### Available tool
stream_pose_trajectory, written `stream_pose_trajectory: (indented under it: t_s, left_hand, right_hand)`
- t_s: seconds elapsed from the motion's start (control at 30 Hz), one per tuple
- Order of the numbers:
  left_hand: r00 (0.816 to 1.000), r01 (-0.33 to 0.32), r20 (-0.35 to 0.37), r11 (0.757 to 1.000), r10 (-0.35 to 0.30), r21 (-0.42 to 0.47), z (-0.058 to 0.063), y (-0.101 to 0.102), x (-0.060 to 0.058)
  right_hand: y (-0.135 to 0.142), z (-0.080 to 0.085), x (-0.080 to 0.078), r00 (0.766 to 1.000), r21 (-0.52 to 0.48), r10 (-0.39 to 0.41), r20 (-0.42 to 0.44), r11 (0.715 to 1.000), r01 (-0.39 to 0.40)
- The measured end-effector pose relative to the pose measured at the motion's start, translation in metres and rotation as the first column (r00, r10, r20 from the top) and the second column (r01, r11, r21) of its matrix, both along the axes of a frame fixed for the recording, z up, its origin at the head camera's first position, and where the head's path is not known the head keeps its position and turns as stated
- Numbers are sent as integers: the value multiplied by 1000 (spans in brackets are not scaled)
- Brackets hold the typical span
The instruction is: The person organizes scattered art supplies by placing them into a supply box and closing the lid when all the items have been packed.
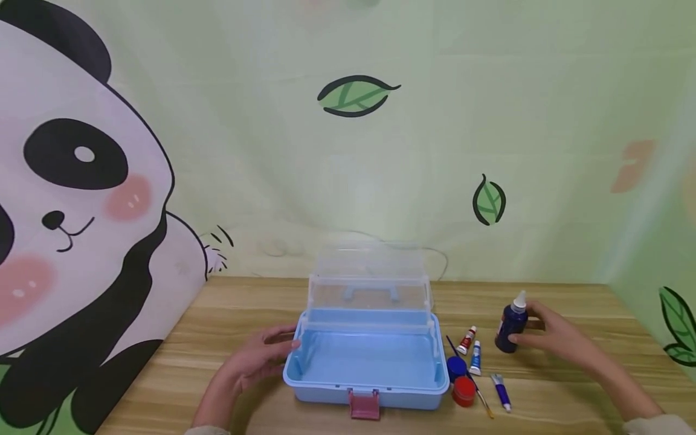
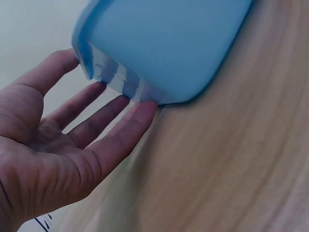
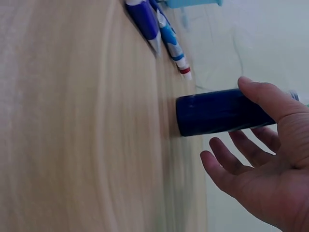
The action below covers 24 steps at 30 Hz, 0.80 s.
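Note:
A light-blue plastic box (image 1: 364, 396) stands on the table with its clear lid (image 1: 370, 290) raised at the back and a pink latch (image 1: 364, 405) hanging in front. My left hand (image 1: 261, 356) is at the box's left side, its extended fingers (image 2: 137, 121) touching the wall and rim in the left wrist view. To the right, my right hand (image 1: 560, 335) holds a dark-blue squeeze bottle (image 1: 511, 329) with a white pointed nozzle. In the right wrist view the thumb lies along the bottle (image 3: 222, 111), other fingers partly behind it.
Right of the box lie a red paint tube (image 1: 466, 340), a light-blue tube (image 1: 475, 359), a purple-blue tube (image 1: 501, 393) and a thin paintbrush (image 1: 484, 402). A blue jar (image 1: 456, 368) and a red jar (image 1: 464, 391) stand close to the box. Behind the table hangs a panda-printed backdrop (image 1: 261, 151).

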<state>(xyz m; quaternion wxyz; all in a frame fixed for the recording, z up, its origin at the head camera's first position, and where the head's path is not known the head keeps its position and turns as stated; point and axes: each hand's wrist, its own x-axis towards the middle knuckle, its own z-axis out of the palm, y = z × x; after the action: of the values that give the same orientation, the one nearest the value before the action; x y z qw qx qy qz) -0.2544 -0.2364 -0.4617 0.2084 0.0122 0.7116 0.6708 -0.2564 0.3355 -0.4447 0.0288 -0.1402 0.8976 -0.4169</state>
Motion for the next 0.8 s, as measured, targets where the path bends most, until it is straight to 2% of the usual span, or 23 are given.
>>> stream_pose_trajectory:
  t_s: [0.17,0.47,0.8]
  left_hand:
    - [1000,-17,10,1000,17,25,0,0,2]
    - [1000,-22,3,998,21,52,-4,2,2]
    - [999,-47,2,999,47,28,-3,2,2]
  right_hand:
    - [-7,-2,-3,999,45,-44,18,998,43]
    - [-16,-2,-4,996,47,-88,1,995,87]
    - [-20,-1,2,989,87,-140,-46,986,143]
